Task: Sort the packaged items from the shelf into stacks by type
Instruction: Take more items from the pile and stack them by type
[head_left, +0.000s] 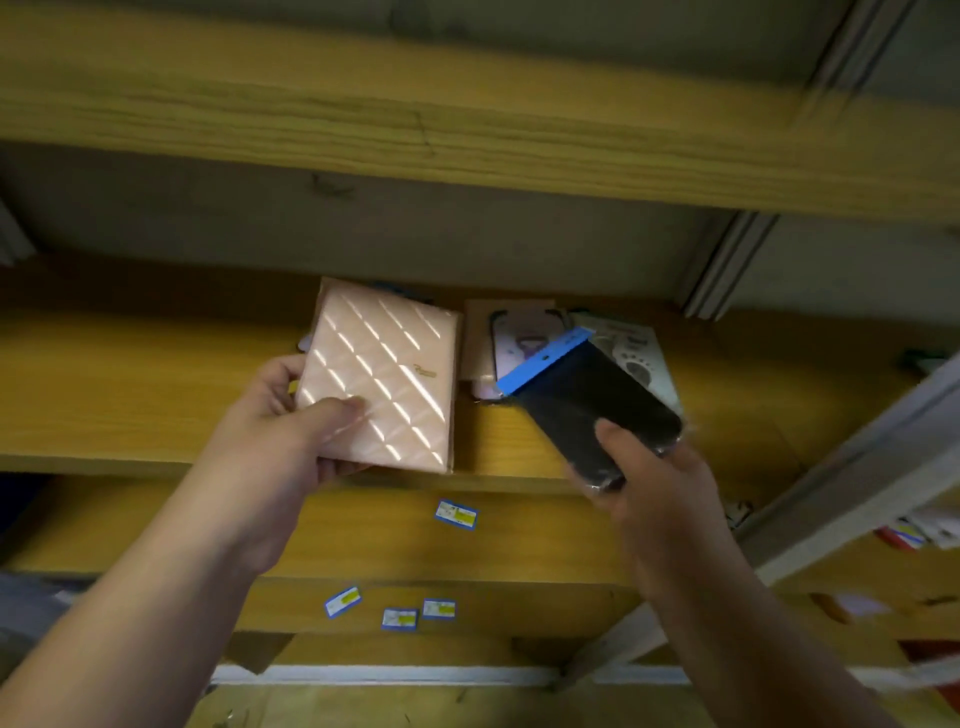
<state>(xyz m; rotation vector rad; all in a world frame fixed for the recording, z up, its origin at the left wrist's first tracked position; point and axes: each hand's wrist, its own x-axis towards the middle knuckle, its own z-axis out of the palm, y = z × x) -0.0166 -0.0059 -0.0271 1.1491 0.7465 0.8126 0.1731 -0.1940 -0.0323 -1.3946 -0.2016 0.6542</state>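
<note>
- The left hand (291, 421) is gripping a pink quilted package (382, 374), overhanging the wooden shelf (130, 384) front edge; open board is lying to its left.
- Packaged cases (511, 338) are lying behind, between both hands.
- The right hand (649, 467) is gripping a dark blue-topped package (587, 400).

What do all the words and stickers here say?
None can be read.
Gold script on the pink case: too blurred.
Blue stickers on the shelf edges: too small.
Printing on the packs behind the black case: blurred.
</note>
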